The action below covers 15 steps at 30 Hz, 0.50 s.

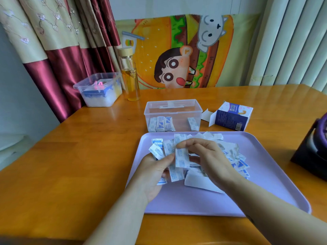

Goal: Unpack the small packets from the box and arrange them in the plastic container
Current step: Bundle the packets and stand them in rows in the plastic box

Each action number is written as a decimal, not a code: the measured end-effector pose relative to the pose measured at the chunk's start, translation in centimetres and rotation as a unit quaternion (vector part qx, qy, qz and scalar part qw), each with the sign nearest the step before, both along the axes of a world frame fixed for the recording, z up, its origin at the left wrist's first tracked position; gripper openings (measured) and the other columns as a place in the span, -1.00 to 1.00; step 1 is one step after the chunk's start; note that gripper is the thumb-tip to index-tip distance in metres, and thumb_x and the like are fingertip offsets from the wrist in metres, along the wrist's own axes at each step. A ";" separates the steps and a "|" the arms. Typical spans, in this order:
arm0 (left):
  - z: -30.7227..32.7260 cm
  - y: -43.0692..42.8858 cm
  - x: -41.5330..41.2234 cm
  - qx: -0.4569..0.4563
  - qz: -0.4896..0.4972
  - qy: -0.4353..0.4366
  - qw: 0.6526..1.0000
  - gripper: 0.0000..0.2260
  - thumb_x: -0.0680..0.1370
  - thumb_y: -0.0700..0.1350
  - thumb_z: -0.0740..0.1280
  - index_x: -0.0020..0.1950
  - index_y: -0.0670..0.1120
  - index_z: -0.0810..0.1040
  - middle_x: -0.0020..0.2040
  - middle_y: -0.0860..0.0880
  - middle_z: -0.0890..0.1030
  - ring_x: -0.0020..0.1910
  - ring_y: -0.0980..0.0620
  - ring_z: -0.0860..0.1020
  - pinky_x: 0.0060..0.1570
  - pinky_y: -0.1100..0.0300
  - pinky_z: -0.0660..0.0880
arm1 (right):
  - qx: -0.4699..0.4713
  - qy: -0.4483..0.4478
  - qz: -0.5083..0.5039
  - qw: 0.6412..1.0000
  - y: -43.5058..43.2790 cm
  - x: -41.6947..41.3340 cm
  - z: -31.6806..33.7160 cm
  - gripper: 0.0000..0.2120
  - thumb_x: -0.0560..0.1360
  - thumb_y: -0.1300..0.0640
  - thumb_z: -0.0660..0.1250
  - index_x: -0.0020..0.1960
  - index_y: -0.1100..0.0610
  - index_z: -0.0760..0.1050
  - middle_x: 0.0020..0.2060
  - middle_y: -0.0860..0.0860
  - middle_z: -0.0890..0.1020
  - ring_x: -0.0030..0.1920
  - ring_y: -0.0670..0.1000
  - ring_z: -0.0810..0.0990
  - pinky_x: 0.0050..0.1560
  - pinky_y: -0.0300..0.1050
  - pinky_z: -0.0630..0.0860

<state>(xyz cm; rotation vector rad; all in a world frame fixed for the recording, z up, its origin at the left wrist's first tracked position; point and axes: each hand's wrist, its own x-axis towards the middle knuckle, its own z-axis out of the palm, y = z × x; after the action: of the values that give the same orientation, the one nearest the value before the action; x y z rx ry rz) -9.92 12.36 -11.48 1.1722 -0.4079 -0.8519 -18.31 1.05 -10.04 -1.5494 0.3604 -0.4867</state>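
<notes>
Two hands show, the left hand (154, 172) and the right hand (210, 156), over one lilac tray (194, 204). The loose packets (237, 161) heaped under and just right of the right hand overlap too much to count. The left hand grips at least four fanned packets (157, 152); the right hand pinches one pinched packet (182, 159). One white leaflet (200, 183) lies under the right wrist. Beyond the hands stands one clear container (173, 110) with three or four standing packets (161, 123) and one single packet (192, 123) apart. One box (231, 117) lies beyond the right hand. Far beyond the left hand are one second container (99, 89) and one bottle (130, 76). One dark object (313, 152) sits well right of the right hand.
</notes>
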 end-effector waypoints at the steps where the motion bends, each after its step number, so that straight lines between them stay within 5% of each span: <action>1: -0.1 0.1 0.1 0.000 -0.005 0.003 1.000 -0.86 0.55 -0.29 0.25 0.06 -0.20 0.55 -0.46 0.03 0.59 -0.60 0.19 0.48 -0.63 0.42 0.31 | 0.020 -0.003 0.007 1.000 0.0 0.1 0.1 -0.67 0.56 0.32 0.12 -0.19 0.17 0.62 -0.18 0.07 0.68 -0.13 0.04 0.64 -0.08 -0.14 0.57; 3: -0.6 0.4 0.6 0.009 0.004 -0.005 1.000 -0.85 0.51 -0.24 0.31 0.06 -0.23 0.56 -0.39 -0.01 0.61 -0.56 0.18 0.50 -0.61 0.41 0.33 | 0.015 -0.005 0.024 1.000 0.2 0.2 0.1 -0.79 0.55 0.26 0.24 -0.19 0.18 0.61 -0.28 0.03 0.67 -0.24 -0.05 0.64 -0.23 -0.27 0.54; 6: -1.5 0.5 1.5 0.045 0.030 -0.062 0.997 -0.50 0.34 -0.02 0.45 0.16 -0.32 0.53 -0.11 -0.19 0.62 -0.37 0.10 0.57 -0.47 0.37 0.42 | -0.014 0.005 0.027 1.000 0.3 0.4 -0.2 -0.91 0.48 0.28 0.37 -0.20 0.17 0.58 -0.36 0.02 0.63 -0.31 -0.03 0.60 -0.24 -0.22 0.52; 8: -1.8 0.5 1.8 0.056 0.046 -0.078 0.994 -0.47 0.33 0.01 0.46 0.15 -0.32 0.54 -0.04 -0.28 0.60 -0.29 0.01 0.57 -0.42 0.33 0.45 | -0.019 0.020 0.012 1.000 0.0 0.6 -0.6 -0.86 0.46 0.28 0.39 -0.24 0.12 0.59 -0.32 0.07 0.62 -0.25 0.07 0.57 -0.15 -0.03 0.52; 11: -2.3 0.5 2.0 0.062 0.054 -0.097 0.992 -0.55 0.41 -0.03 0.44 0.16 -0.30 0.52 0.07 -0.40 0.56 -0.14 -0.12 0.56 -0.36 0.27 0.48 | -0.013 0.021 0.006 1.000 0.0 0.6 -0.8 -0.87 0.47 0.28 0.38 -0.20 0.09 0.55 -0.30 0.11 0.58 -0.23 0.09 0.53 -0.20 -0.04 0.48; 15: -2.0 0.4 1.5 0.047 0.052 -0.122 0.990 -0.56 0.36 0.06 0.45 0.14 -0.15 0.57 0.02 -0.20 0.67 -0.05 -0.12 0.65 -0.24 0.14 0.53 | -0.008 0.025 0.000 1.000 0.6 0.8 -1.0 -0.76 0.52 0.21 0.33 0.13 0.05 0.37 -0.26 0.02 0.67 -0.24 0.00 0.63 -0.25 -0.15 0.53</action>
<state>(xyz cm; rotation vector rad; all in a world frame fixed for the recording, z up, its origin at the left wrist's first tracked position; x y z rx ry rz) -8.37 12.75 -13.43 1.3795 -0.5050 -0.6438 -17.52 1.67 -11.07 -1.5797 0.3952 -0.4517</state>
